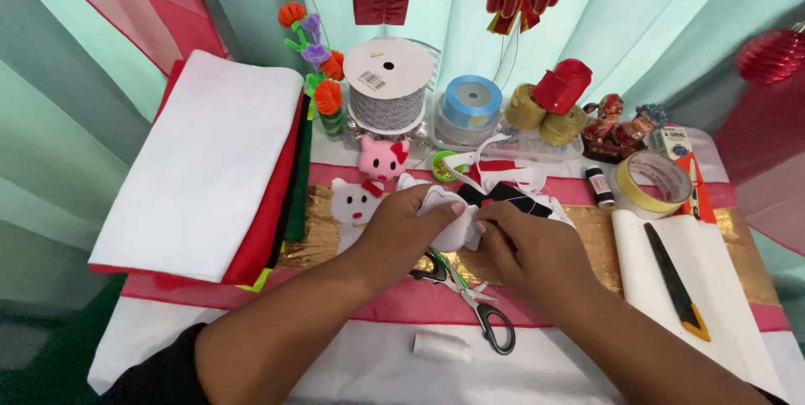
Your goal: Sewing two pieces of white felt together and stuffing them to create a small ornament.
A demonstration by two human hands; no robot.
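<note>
head view: white felt piece point(442, 208) sits at centre of the tabletop point(369, 363), pinched between both hands. left hand point(402, 229) fingers closed on its left edge, right hand point(528, 246) fingers closed on its right side, knuckles up. piece looks cut to a lobed shape already; whether it's stitched or glued i can't tell, the hands cover most of it. black and white felt strips point(511, 195) lie just behind it, touching or nearly so.

scissors point(474, 304) lie under the hands, blades closed, handles toward the camera. small white thread spool point(442, 346) just below them. finished-looking white cat face point(354, 204) and pink cat face point(383, 158) sit left of the work, so part of the set looks done; the held piece looks mid-assembly.

further out: stack of white, red and green felt sheets point(210, 162) at left; ribbon spools point(387, 86) and blue ribbon roll point(471, 103) at back; tape roll point(654, 183) and utility knife point(675, 283) on white sheet at right.
</note>
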